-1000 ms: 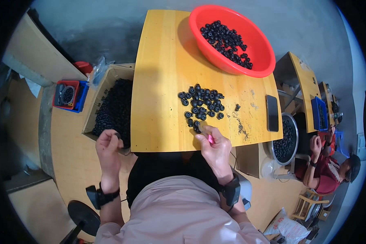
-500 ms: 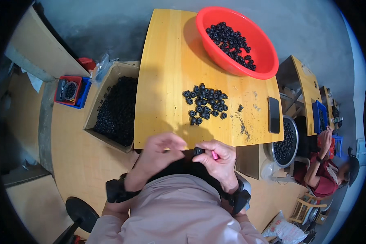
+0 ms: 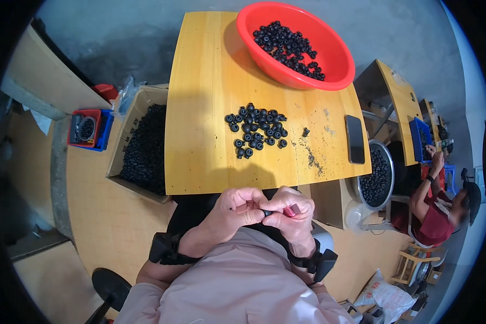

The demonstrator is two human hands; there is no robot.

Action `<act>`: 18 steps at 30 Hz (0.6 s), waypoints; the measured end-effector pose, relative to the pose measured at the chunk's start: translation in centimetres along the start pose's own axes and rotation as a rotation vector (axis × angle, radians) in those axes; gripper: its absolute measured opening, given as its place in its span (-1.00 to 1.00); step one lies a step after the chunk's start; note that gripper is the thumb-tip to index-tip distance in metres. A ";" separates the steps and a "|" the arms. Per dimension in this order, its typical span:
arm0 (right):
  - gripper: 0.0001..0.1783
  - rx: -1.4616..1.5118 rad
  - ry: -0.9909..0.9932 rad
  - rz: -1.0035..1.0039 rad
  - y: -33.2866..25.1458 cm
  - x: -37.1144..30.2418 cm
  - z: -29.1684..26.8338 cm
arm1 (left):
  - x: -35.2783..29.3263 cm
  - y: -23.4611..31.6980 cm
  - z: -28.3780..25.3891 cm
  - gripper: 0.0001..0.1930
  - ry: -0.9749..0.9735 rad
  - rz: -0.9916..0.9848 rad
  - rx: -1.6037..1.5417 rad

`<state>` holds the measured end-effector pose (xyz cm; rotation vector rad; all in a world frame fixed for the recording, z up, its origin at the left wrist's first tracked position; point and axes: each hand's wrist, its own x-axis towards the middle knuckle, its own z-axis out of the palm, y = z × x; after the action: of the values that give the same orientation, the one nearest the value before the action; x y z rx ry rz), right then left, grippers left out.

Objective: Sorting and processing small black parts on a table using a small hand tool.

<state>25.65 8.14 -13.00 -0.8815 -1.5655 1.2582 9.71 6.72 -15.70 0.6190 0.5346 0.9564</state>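
Two bare hands met just below the near edge of the yellow wooden table [image 3: 200, 108], above the person's lap. The left hand [image 3: 237, 208] was curled, its fingertips pinched on a small black rubber part [image 3: 267, 213] held between both hands. The right hand [image 3: 292, 211] was also closed, its fingers touching the same part while gripping a small pink-red tool [image 3: 290, 211], of which only a short end showed. Whether the tool touched the part could not be told.

Farther out, on the tabletop, lay a loose cluster of black ring-shaped parts [image 3: 255, 129], with one stray piece [image 3: 305, 132] just to its right and dark crumbs [image 3: 314, 161] scattered nearer the edge. A dark phone [image 3: 355, 139] lay flat near the table's right edge. At the far end stood a red plastic basin [image 3: 308, 75] partly filled with more black parts.

To the left of the table, on the floor, an open cardboard box [image 3: 140, 148] held a mass of the same parts; beyond it sat a small red and blue tray [image 3: 89, 129]. To the right, a round metal bowl [image 3: 377, 175] held more parts, and another person [image 3: 434, 213] in red sat near it.
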 end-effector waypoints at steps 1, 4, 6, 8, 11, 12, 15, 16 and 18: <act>-0.76 0.077 -0.002 0.017 0.0 0.0 -0.1 | 0.0 0.1 0.3 -0.84 -0.018 0.013 -0.018; -0.83 0.253 0.003 0.063 -0.1 -0.2 -0.2 | -0.1 0.1 1.0 -0.81 -0.055 0.032 -0.029; -0.86 0.350 0.014 0.089 0.0 -0.4 -0.5 | -0.1 -0.1 1.3 -0.82 -0.079 0.036 -0.020; -0.89 0.461 0.154 0.185 0.1 -0.6 -0.7 | -0.1 -0.3 1.5 -0.82 -0.057 -0.031 -0.027; -0.84 0.424 0.177 0.170 -0.2 -1.1 -1.6 | 0.0 -0.1 2.1 -0.82 -0.037 -0.025 0.054; -0.83 0.439 0.157 0.157 -0.2 -1.4 -2.0 | 0.1 -0.2 2.1 -0.82 -0.037 -0.029 0.054; -0.76 0.281 0.077 0.114 -1.1 -1.3 -2.0 | 0.3 -0.7 2.2 -0.81 -0.030 -0.020 -0.023; -0.74 0.150 0.043 0.089 -1.3 -1.3 -1.8 | 0.3 -0.7 2.4 -0.81 -0.025 -0.019 -0.016; -0.82 0.076 0.016 0.057 -1.0 -1.5 -1.4 | 0.2 -0.8 2.5 -0.80 -0.019 -0.021 -0.008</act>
<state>27.48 6.96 -12.24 -0.8905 -1.4799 1.3389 11.99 5.96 -14.52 0.6139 0.5197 0.9318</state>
